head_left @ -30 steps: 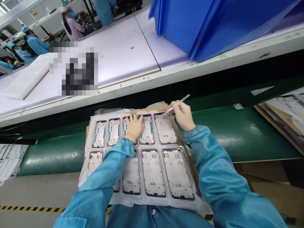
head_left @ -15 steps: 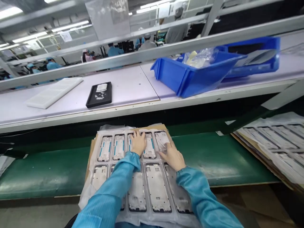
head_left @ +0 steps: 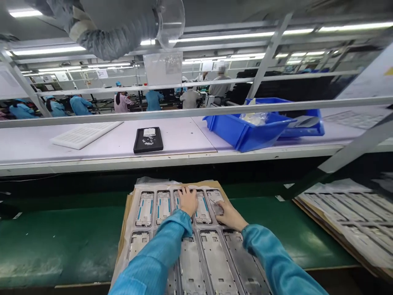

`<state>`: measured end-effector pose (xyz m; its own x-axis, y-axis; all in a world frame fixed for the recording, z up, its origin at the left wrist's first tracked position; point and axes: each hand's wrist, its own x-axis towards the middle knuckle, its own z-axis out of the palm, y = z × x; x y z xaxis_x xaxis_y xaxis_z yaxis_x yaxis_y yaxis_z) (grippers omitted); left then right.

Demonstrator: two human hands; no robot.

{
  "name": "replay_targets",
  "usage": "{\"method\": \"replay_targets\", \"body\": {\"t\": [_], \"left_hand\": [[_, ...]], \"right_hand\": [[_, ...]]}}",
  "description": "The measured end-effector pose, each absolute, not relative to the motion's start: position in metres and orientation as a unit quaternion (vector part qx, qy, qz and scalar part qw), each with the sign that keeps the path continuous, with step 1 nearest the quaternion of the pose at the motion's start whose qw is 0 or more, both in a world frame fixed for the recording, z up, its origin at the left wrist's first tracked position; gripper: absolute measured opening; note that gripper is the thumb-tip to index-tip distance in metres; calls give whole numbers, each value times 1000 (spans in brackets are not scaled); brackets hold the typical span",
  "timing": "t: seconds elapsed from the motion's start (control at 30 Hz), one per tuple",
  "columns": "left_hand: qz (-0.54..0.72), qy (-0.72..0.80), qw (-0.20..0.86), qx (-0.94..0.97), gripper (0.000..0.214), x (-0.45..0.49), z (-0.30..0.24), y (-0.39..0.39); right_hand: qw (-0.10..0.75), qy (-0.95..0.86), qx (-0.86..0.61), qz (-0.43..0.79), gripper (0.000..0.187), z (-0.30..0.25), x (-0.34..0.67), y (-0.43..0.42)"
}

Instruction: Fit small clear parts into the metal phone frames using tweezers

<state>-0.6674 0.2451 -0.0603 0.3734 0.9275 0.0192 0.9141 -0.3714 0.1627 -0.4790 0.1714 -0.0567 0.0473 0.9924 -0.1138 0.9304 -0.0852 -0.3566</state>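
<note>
A clear plastic tray (head_left: 132, 246) of several metal phone frames lies on cardboard on the green belt (head_left: 61, 241). The far-row frames (head_left: 145, 208) carry blue strips; the near-row frames (head_left: 218, 262) are bare metal. My left hand (head_left: 188, 200) lies flat on the far row, fingers stretched out. My right hand (head_left: 229, 215) rests on the far-right frame (head_left: 215, 196) with fingers pinched. A thin stick tip barely shows at its fingertips.
A white shelf (head_left: 184, 141) behind the belt holds a black tray (head_left: 148, 140), a white grid tray (head_left: 84, 134) and blue bins (head_left: 245, 131). More trays of frames (head_left: 346, 217) lie at the right. A metal rail (head_left: 196, 111) crosses ahead. People in blue coats work far behind.
The view has tilted up, showing the shelf and the room. My right hand came down from the tray's far edge onto the far-right frame. My left hand stayed flat on the far row.
</note>
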Motion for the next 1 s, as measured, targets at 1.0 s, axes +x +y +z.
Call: {"method": "replay_targets", "body": {"t": [1.0], "left_hand": [[81, 540, 18, 837, 45, -687, -76, 249]], "right_hand": [[-4, -700, -712, 49, 36, -53, -486, 188]]}}
